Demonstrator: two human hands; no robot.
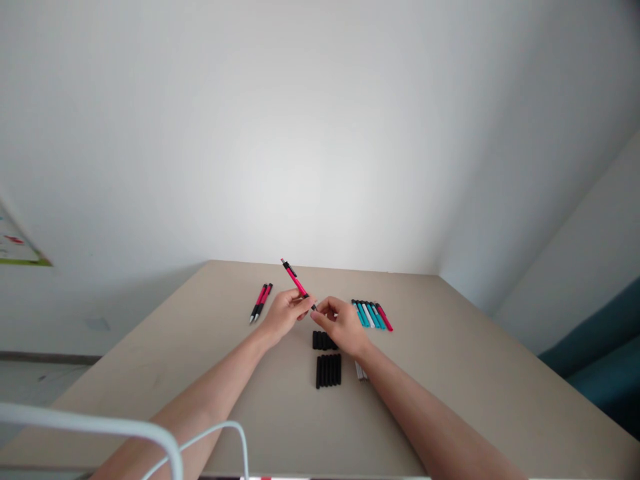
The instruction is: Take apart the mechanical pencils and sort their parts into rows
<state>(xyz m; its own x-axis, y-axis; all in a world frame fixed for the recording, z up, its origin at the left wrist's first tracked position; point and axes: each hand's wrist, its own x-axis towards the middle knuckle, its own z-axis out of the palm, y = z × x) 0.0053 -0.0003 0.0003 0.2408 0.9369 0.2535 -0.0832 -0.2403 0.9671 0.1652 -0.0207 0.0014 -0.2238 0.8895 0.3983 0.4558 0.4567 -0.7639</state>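
Note:
A pink pen with black ends (296, 279) slants up and to the left between my hands. My left hand (286, 312) is closed around its lower barrel. The fingers of my right hand (341, 321) pinch at the pen's lower end; whether they hold a separate small part there is hidden. Just below the right hand lie a row of short black grips (321, 340) and a row of longer black tubes (329, 371). Some thin pale pieces (359, 371) show partly from under my right forearm.
Two pink and black pens (261, 303) lie on the table (165, 373) to the left. Right of my hands is a row of teal, white and pink pen barrels (371, 315). A white cable (235, 427) crosses the lower left, and a wall rises behind the table.

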